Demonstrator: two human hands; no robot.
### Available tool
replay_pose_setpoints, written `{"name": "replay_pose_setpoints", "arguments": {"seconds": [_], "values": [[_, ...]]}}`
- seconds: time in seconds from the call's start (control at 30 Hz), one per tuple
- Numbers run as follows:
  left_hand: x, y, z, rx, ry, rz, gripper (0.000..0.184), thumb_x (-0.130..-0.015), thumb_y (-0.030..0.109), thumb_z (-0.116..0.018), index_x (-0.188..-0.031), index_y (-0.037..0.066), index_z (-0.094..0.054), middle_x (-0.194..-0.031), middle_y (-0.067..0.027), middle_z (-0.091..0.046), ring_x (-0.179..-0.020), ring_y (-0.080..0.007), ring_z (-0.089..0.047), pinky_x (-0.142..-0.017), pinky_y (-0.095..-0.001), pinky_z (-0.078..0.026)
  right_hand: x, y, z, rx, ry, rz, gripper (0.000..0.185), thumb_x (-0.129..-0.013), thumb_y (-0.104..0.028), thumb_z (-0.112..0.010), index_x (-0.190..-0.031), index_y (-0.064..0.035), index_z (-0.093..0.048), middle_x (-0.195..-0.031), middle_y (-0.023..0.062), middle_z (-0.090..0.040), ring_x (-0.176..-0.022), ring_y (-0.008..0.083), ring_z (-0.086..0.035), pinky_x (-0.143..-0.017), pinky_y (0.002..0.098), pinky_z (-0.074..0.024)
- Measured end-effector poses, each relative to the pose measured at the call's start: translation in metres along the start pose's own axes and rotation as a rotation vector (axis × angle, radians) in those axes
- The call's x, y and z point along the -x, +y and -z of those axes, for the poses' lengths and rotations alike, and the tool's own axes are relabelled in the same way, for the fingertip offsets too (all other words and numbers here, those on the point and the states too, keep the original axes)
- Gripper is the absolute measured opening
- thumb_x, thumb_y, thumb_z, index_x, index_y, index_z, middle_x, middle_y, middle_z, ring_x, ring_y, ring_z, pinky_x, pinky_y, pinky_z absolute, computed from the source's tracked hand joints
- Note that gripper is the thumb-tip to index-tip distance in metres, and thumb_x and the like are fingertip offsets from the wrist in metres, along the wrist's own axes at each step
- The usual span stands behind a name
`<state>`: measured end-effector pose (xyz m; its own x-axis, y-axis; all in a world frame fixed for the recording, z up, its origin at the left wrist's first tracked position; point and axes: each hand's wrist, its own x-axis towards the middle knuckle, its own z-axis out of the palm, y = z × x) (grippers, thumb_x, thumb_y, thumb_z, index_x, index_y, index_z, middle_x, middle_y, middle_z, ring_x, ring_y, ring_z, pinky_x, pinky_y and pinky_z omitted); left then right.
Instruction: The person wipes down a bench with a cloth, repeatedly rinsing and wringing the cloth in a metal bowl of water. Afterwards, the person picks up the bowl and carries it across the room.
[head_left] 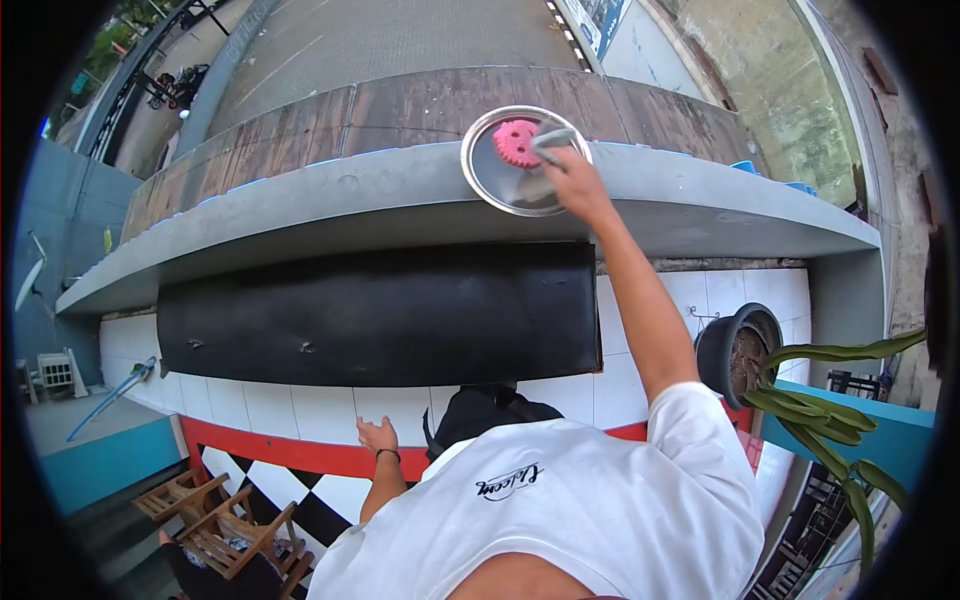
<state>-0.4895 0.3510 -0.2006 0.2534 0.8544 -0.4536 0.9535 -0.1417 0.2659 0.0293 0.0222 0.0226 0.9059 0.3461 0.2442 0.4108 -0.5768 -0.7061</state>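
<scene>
My right hand (572, 178) reaches far forward, its fingers closed on a grey cloth (553, 137). The cloth is over the right side of a round metal tray (480, 185) with a shiny rim. A bright pink round piece (513, 145) with a bumpy edge and small holes lies on the tray, just left of the cloth. The tray rests on a grey ledge (380, 185). My left hand (376, 436) hangs low, holding nothing, its fingers apart. A dark band circles that wrist.
A long black padded bench (380, 315) lies between me and the ledge. At the right stands a black pot (715, 360) with a long-leaved plant (820, 410). Wooden chairs (225, 530) are at lower left. Small blue things (745, 166) sit along the ledge.
</scene>
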Motion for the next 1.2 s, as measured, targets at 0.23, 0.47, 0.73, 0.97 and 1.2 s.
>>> {"name": "replay_pose_setpoints", "arguments": {"seconds": [0.23,0.47,0.73,0.97,1.2], "values": [[-0.060,0.011,0.010,0.230,-0.105,0.151,0.079,-0.084,0.028,-0.067,-0.144,-0.001,-0.024,-0.126,-0.0362,-0.053,-0.120,-0.0485,-0.052,-0.104,-0.0475,-0.040,-0.027,0.013,-0.049,0.555,-0.515,-0.049,0.034,-0.085,-0.026,-0.055,-0.114,-0.0092,-0.065,-0.115,0.0189,-0.061,-0.111,0.0357,-0.059,-0.096,0.0465,-0.0475],[-0.109,0.035,-0.019,0.243,-0.130,-0.038,0.079,-0.087,0.031,-0.066,-0.144,-0.002,-0.022,-0.124,-0.0358,-0.055,-0.117,-0.0478,-0.055,-0.102,-0.0463,-0.042,-0.028,0.027,-0.061,0.558,-0.609,-0.302,0.048,-0.087,-0.027,-0.048,-0.132,-0.0094,-0.051,-0.138,0.0215,-0.047,-0.130,0.0449,-0.042,-0.106,0.0620,-0.0325],[-0.139,0.082,-0.049,0.342,-0.270,-0.115,0.071,-0.089,0.036,-0.066,-0.139,-0.003,-0.035,-0.127,-0.0321,-0.056,-0.120,-0.0435,-0.055,-0.102,-0.0436,-0.042,-0.041,0.024,-0.069,0.630,-0.583,-0.289,0.047,-0.084,-0.019,-0.043,-0.128,-0.0064,-0.057,-0.136,0.0260,-0.051,-0.127,0.0451,-0.048,-0.104,0.0582,-0.0371],[-0.017,0.295,0.080,0.526,-0.218,-0.675,0.053,-0.092,0.038,-0.065,-0.129,0.003,-0.052,-0.106,-0.0153,-0.069,-0.098,-0.0288,-0.067,-0.089,-0.0371,-0.050,-0.070,-0.009,-0.004,0.418,-0.467,0.039,0.038,-0.075,-0.014,-0.049,-0.103,-0.0109,-0.074,-0.100,0.0257,-0.068,-0.099,0.0416,-0.063,-0.090,0.0471,-0.0489],[0.098,0.518,0.081,0.286,-0.008,-1.359,0.046,-0.080,0.040,-0.072,-0.108,0.005,-0.062,-0.101,-0.0150,-0.065,-0.095,-0.0327,-0.063,-0.082,-0.0442,-0.051,-0.077,-0.042,0.029,0.285,-0.252,-0.053,0.028,-0.074,-0.012,-0.060,-0.098,-0.0077,-0.072,-0.102,0.0229,-0.068,-0.099,0.0412,-0.064,-0.088,0.0446,-0.0503]]}}
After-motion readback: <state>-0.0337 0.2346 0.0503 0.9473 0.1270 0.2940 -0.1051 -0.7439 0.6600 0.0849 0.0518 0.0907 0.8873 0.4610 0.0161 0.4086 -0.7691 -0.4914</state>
